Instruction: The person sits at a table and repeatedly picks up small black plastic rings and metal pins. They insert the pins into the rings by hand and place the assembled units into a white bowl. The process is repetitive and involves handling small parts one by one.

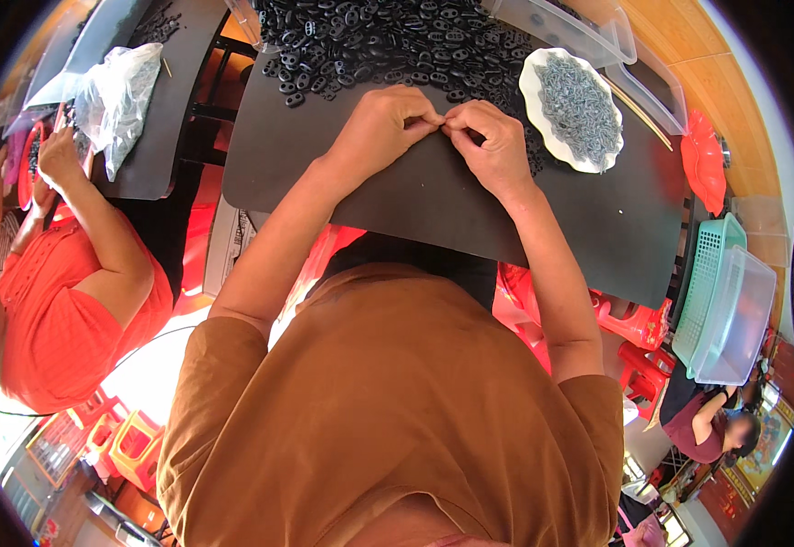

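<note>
My left hand [381, 129] and my right hand [491, 143] meet above the dark table [369, 201], thumb and forefinger of each pinched together. Their fingertips touch or nearly touch, and whatever is between them is too small or hidden to make out. Just beyond the hands spreads a large heap of small black oval pieces with holes [388, 41]. To the right of my right hand stands a white scalloped dish [531, 98] full of small thin grey metallic parts [581, 105].
Clear plastic trays [620, 41] edge the heap at the back right, near thin sticks [641, 117]. A red scalloped dish [704, 164] and a green basket [705, 273] are at the right. Leftward, a person in red [87, 301] works beside a plastic bag [123, 100]. Red stools [137, 447] stand around.
</note>
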A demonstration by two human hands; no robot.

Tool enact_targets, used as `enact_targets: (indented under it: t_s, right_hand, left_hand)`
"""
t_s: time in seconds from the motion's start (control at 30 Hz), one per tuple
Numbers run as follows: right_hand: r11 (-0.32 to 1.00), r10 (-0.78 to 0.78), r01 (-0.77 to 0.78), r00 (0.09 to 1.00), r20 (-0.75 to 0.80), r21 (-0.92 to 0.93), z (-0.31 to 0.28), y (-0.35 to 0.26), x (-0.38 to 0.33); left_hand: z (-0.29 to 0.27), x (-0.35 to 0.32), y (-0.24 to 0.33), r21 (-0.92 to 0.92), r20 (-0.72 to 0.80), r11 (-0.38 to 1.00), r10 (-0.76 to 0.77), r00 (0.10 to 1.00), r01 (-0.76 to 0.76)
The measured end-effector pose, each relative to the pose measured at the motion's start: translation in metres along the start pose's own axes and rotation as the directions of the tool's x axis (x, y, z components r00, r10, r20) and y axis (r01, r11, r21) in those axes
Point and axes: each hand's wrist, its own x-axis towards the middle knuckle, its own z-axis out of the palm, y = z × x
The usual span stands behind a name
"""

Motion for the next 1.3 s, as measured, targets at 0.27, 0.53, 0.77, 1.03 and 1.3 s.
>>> enact_targets:
  t_s: [0.27, 0.53, 0.77, 1.03, 1.3]
  right_hand:
    - [0.889, 0.351, -0.342, 0.936, 0.026, 0.306, -0.017, -0.006, 0.009]
    - [0.62, 0.484, -0.489, 0.854, 0.19, 0.614, -0.024, -0.001, 0.012]
    - [0.691, 0.45, -0.488, 0.868, 0.211, 0.534, -0.043, -0.011, 0.028]
    - [0.923, 0.294, -0.202, 0.92, -0.259, 0.328, -0.152, 0.05, 0.132]
    - [0.931, 0.283, -0.319, 0.938, -0.2, -0.177, -0.151, 0.055, 0.083]
  left_hand:
    - [-0.008, 0.003, 0.007, -0.199, 0.007, 0.953, -0.23, 0.973, 0.227]
    - [-0.012, 0.005, 0.016, -0.27, 0.069, 0.915, -0.292, 0.954, 0.3]
    - [-0.01, 0.005, 0.016, -0.277, 0.054, 0.917, -0.284, 0.957, 0.288]
    - [-0.004, 0.005, 0.012, -0.203, 0.029, 0.955, -0.214, 0.976, 0.216]
    - [-0.005, 0.002, 0.012, -0.182, -0.012, 0.962, -0.21, 0.978, 0.204]
